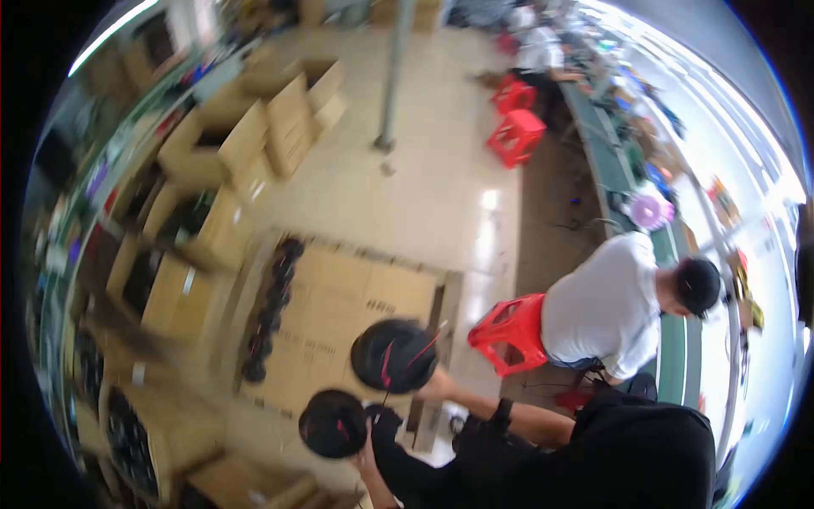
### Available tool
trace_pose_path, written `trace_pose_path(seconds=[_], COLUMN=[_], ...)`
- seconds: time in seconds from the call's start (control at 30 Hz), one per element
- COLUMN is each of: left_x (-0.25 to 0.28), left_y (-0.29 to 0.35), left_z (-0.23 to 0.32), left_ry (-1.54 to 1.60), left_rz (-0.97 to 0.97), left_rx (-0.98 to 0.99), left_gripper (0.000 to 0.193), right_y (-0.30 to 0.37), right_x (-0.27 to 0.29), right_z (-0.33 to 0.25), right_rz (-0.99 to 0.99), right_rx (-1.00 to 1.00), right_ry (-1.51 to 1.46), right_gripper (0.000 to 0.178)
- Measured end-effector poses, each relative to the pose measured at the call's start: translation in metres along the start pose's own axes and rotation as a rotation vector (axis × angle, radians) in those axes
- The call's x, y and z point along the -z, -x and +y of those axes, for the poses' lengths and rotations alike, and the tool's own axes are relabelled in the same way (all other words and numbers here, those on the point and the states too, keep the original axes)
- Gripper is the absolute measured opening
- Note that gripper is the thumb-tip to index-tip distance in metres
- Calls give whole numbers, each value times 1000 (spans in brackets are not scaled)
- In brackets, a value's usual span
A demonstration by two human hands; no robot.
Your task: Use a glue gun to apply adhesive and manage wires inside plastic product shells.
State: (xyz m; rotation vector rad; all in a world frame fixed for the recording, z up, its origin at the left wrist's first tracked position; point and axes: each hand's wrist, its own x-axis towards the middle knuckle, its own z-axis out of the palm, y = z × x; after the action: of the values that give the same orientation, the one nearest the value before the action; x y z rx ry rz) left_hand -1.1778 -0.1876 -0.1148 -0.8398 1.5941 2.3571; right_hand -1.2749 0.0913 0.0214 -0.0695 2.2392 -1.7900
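Observation:
My left hand is closed on the side of a black round part with a small red wire or mark on its face. In my right hand, closed round its edge, is a second black round part with red wires and a thin dark lead hanging from it. Both parts are held up in front of me, side by side and apart. Below and beyond them lies a flat cardboard sheet on a pallet, with a row of similar dark parts along its left side. The fingers are partly hidden and blurred.
Open cardboard boxes line the left side, some holding dark parts. On the right a person in a white shirt sits on a red stool at a long green workbench. More red stools and a grey post stand farther off.

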Motion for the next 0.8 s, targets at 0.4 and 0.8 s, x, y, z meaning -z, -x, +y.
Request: trace_pose_path(seconds=[0.4,0.8], left_x=[21,-14], left_y=[-343,-635], left_z=[-64,-200], left_ry=[80,-489], left_rz=[94,239], left_rx=[-213,-574], left_gripper=[57,74], right_y=[-300,-571], right_x=[31,-2], right_z=[92,402], right_rz=[-33,-208], right_rx=[115,88], right_ry=[199,-7], right_gripper=[42,53])
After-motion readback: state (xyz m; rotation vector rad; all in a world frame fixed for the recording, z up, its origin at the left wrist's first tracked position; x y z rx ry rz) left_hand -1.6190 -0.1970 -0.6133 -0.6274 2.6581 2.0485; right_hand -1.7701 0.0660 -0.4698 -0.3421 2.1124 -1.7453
